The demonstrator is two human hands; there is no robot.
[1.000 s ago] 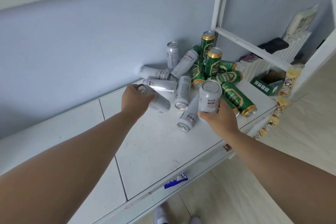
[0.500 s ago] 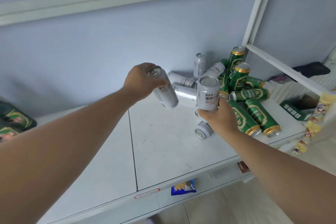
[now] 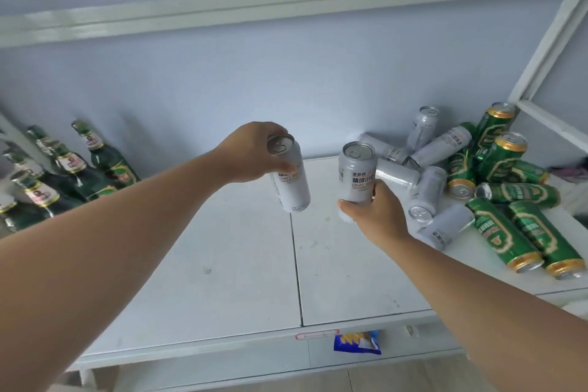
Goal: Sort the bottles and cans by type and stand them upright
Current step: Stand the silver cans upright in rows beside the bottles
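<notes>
Below the tabletop's front lip: a blue snack packet (image 3: 357,341) lay on a lower ledge.
Tabletop (image 3: 222,264): white, in two panels with a seam down the middle; the stretch between the two arms was bare.
Right grip (image 3: 375,216): wrapped round the lower body of a white craft-beer can (image 3: 356,175), which stood upright with its lid up. The fingers hid the base, so I could not tell whether it touched the tabletop.
Left grip (image 3: 251,153): curled round the upper part of a second white can (image 3: 291,181), just under the rim. This can hung tilted and clear of the tabletop, near the seam.
Handling: both cans looked smooth and thin-walled, so probably slippery and easy to dent. Whether they were full could not be read. A hold round mid-body seemed safest, as they were tall and narrow and likely to tip when set down.
White can pile (image 3: 426,188): to the right, mostly on their sides and touching, with one upright at the back.
Green cans (image 3: 502,232): further right, some lying and some standing.
Green glass bottles (image 3: 98,165): far left, leaning near the wall.
Wall (image 3: 286,73): pale blue, behind everything.
</notes>
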